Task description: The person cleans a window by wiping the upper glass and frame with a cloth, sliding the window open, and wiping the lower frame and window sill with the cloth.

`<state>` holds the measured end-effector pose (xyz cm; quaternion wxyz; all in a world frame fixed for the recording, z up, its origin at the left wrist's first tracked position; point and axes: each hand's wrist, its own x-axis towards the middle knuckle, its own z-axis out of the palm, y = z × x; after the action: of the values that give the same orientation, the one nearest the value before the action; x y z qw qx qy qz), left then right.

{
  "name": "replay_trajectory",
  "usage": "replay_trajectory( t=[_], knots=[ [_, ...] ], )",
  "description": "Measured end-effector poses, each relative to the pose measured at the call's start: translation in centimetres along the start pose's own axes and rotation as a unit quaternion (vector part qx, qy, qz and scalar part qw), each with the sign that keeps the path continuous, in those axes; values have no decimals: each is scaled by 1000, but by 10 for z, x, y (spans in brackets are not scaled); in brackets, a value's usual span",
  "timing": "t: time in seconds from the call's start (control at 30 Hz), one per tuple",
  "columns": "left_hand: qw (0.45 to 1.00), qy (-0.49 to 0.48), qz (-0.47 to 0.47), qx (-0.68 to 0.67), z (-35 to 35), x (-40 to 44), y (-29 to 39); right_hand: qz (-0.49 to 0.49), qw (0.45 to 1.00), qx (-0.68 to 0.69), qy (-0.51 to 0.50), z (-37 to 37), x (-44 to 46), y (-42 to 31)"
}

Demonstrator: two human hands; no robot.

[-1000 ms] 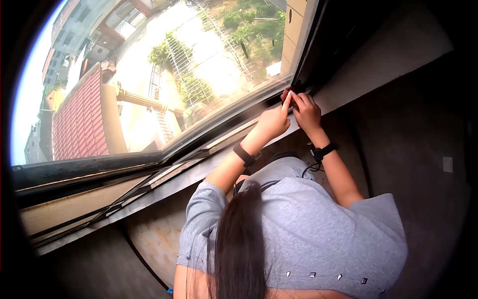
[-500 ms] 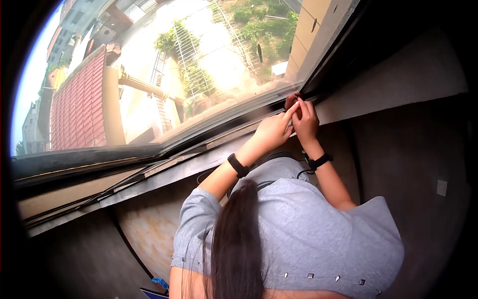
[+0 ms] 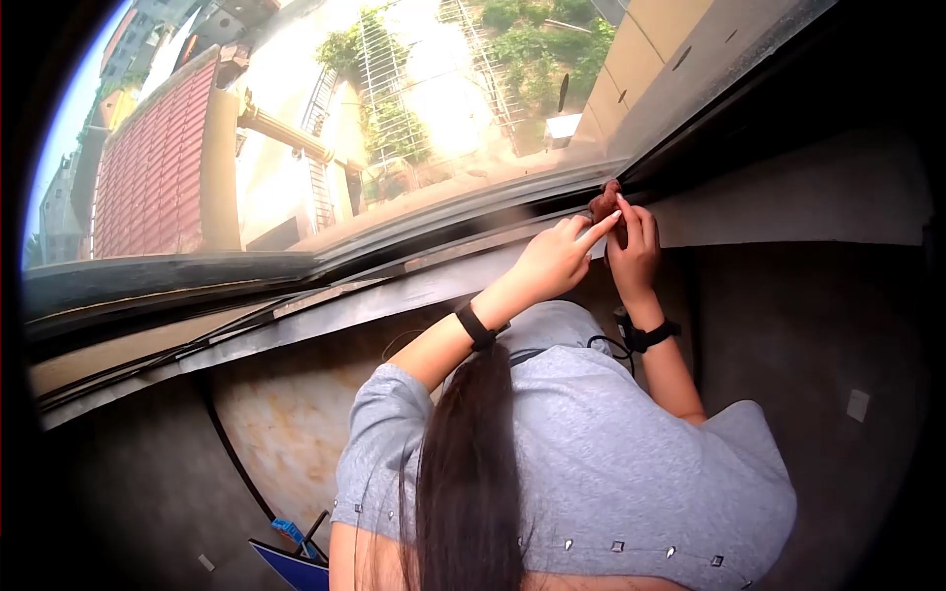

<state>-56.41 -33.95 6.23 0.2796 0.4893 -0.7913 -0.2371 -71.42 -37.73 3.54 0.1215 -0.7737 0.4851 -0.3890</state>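
Observation:
Close to the window's lower corner, my right hand point(image 3: 634, 246) is closed around a small reddish-brown, clay-like piece point(image 3: 603, 204). A narrow knob sticks up at its top; the fingers cover its lower part. My left hand point(image 3: 554, 258) reaches in from the left, with its index finger stretched onto the piece. The other left fingers are curled, and whether the thumb also grips it is hidden. Both wrists carry black bands, the left band point(image 3: 477, 327) and the right band point(image 3: 647, 335).
A window point(image 3: 394, 177) with a dark frame fills the upper left, showing a red tiled roof and plants outside. Below runs a pale ledge point(image 3: 246, 340) with dark cables. Grey cloth and long dark hair point(image 3: 468, 473) fill the lower middle. A blue object point(image 3: 294, 569) stands lower left.
The view has shifted, and both hands appear slightly farther right. More of the reddish-brown piece shows above the fingers. The left index finger still touches it.

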Motion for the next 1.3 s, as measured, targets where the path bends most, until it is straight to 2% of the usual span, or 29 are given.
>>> replay_trajectory(
  t=[0.07, 0.23, 0.33, 0.37, 0.43, 0.47, 0.57, 0.6, 0.67, 0.7, 0.77, 0.9, 1.07, 1.17, 1.23, 1.3],
  knots=[
    [1000, 9, 2, -14, 6, 7, -1, -26, 994, -104, -19, 6, 3, 9],
    [997, -34, -33, -66, 10, 8, -7, -30, 995, -98, -12, 18, 2, 15],
    [995, -42, -49, -73, 2, 0, -9, 72, 996, 33, -29, 16, 9, 10],
    [995, -34, -56, -78, 2, -2, -11, 74, 996, 31, -26, 16, 11, 13],
    [996, -12, -35, -77, 5, 0, -9, 90, 973, 194, -86, 13, 13, 17],
    [996, -1, -57, -65, 7, 1, -6, 98, 963, 230, -99, 13, 12, 13],
    [994, -10, -91, -54, 3, 2, 2, 91, 983, 149, -52, 10, 8, 3],
    [997, 13, -51, -53, 4, 2, 4, 90, 983, 150, -52, 7, 8, -3],
    [999, 47, 15, -14, 12, 4, 2, 67, 996, 27, 51, 1, 6, -10],
    [999, 45, 16, -18, 16, 4, 1, 70, 996, 23, 51, 1, 3, -8],
    [999, 12, -18, -43, 22, 9, 3, 31, 996, -83, 16, 4, 3, 6],
    [997, -29, -50, -54, 27, 10, -4, 32, 998, -51, 9, 16, -1, 13],
    [993, -17, -90, -72, 13, -6, -9, 44, 997, 48, -35, 22, 0, 3],
    [990, -15, -120, -68, -3, -22, -12, 3, 994, 88, -67, 29, 0, -9],
    [987, -1, -143, -71, -14, -42, -16, -61, 991, 78, -92, 41, -3, -23],
    [981, 93, -146, -90, -20, -60, -23, -109, 980, 90, -139, 49, -3, -38]
  ],
)
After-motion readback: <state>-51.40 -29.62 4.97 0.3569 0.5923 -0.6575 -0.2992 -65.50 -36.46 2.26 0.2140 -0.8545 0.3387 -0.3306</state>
